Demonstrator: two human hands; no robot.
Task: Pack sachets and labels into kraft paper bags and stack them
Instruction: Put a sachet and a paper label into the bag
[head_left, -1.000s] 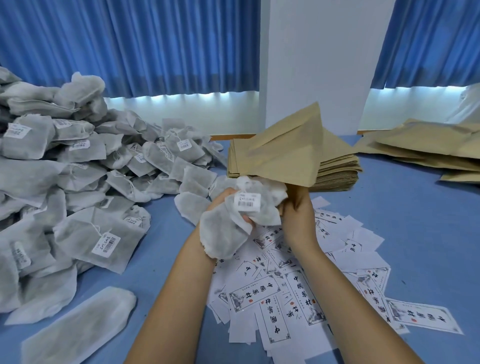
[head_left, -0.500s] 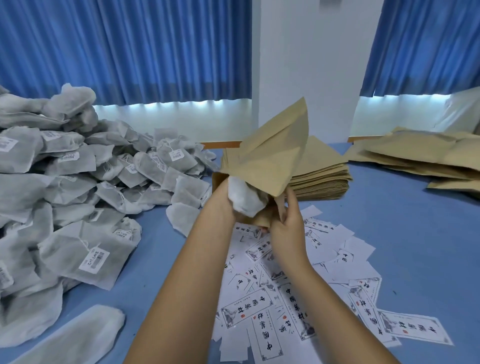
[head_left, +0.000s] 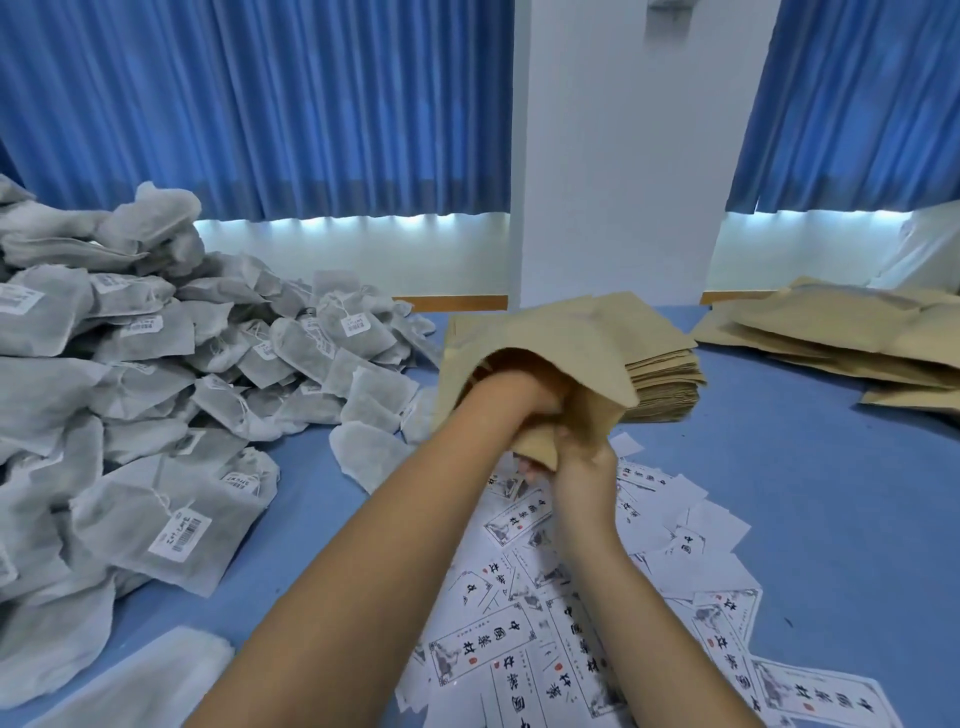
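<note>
Left hand (head_left: 535, 396) now wrist-deep in the tan kraft paper bag (head_left: 571, 338); white mesh sachet gone from view with it, 0.5 s ago still at the mouth. Left fingers hidden by paper, grip cannot be told. Right hand (head_left: 582, 467) fingers curled tight, pinching the bag's lower mouth edge. Bag held above scattered white printed labels (head_left: 519, 649) on the blue table (head_left: 831, 493), grey sachet pile (head_left: 156, 364) to the left.
</note>
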